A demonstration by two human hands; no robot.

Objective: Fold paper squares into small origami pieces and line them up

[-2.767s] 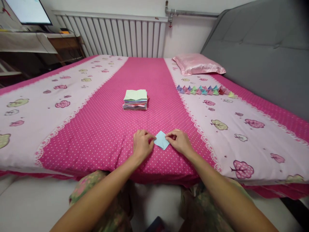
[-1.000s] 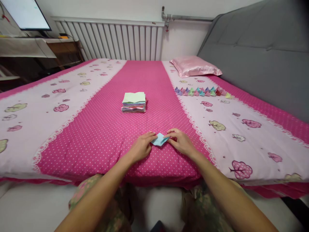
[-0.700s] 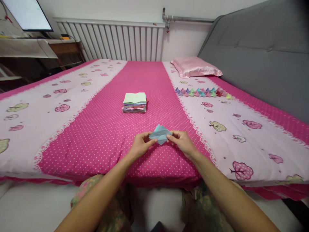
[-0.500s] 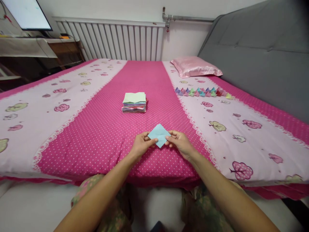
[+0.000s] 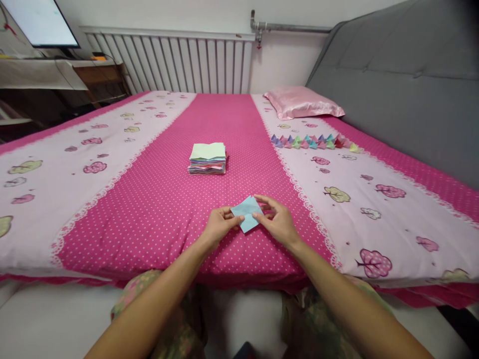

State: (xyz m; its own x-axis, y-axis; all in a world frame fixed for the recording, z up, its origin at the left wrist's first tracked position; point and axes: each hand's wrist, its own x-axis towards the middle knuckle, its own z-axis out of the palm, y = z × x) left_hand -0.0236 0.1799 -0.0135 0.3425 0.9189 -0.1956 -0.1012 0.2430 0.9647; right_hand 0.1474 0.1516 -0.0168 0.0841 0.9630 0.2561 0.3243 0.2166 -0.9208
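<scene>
A light blue folded paper square (image 5: 247, 208) is held tilted above the near edge of the bed, between both hands. My left hand (image 5: 220, 223) pinches its left corner, thumb on top and fingers behind. On the right side, my right hand (image 5: 277, 219) has its thumb pressed on the paper's face, with the index finger near the top corner. Farther back on the bed lies a stack of coloured paper (image 5: 207, 159), pale green on top. Off to the right stand rows of small folded paper pieces (image 5: 314, 142) in several colours.
The bed cover (image 5: 168, 214) is pink with dots and pale printed strips. A pink pillow (image 5: 303, 103) lies at the back right by the grey headboard (image 5: 404, 85). Beyond the bed are a radiator (image 5: 179, 65), a desk (image 5: 97, 75) and a monitor (image 5: 41, 22).
The blue paper has turned slightly in the hands. My right thumb has slid inward across it, and the right index finger has risen toward the top corner. My left hand stays nearly still.
</scene>
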